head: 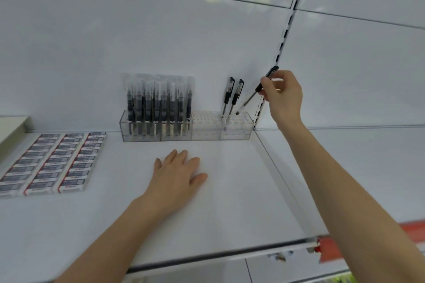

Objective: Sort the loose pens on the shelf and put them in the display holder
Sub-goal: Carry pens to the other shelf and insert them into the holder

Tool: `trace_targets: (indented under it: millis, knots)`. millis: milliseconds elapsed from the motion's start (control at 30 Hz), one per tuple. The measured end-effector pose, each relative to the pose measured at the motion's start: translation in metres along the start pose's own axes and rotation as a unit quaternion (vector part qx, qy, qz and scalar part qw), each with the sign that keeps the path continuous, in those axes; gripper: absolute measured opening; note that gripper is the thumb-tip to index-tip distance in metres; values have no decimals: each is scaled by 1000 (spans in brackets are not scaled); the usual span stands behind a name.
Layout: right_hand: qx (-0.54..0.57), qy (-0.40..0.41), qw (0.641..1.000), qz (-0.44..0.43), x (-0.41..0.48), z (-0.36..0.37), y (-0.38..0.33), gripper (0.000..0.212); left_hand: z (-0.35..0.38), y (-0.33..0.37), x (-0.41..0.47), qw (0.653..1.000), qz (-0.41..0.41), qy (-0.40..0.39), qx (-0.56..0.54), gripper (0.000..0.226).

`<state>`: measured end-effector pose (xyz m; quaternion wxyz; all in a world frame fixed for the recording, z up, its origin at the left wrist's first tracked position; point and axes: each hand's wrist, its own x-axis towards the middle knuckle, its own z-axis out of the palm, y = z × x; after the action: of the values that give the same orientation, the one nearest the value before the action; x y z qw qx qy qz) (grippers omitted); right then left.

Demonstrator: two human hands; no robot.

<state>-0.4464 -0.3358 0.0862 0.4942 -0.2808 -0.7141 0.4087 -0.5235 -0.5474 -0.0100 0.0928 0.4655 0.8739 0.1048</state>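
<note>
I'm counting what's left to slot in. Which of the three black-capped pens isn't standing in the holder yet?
The rightmost pen, tilted and pinched by the right hand; the other two stand in the holder.

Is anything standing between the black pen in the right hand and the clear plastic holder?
Nothing visible does. The right hand pinches the tilted black pen, its tip just above the right end of the clear plastic display holder. Two black-capped pens standing there are just left of the tip, not under it.
</note>
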Motion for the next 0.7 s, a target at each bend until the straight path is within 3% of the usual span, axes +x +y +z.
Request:
trace_targets:
  millis: [100, 133, 300, 700]
  knots:
    - [-26, -24, 999, -18, 8, 13, 2, 8, 3, -1, -1, 1000, 2, 8, 11, 85]
    - [-32, -31, 999, -23, 10, 15, 2, 7, 4, -2, -2, 1000, 1, 12, 13, 85]
    - [-61, -45, 996, -42, 21, 22, 4, 9, 7, -2, 0, 1000, 0, 26, 7, 49]
    - [-120, -88, 988, -50, 29, 32, 4, 20, 5, -2, 0, 1000, -2, 26, 2, 48]
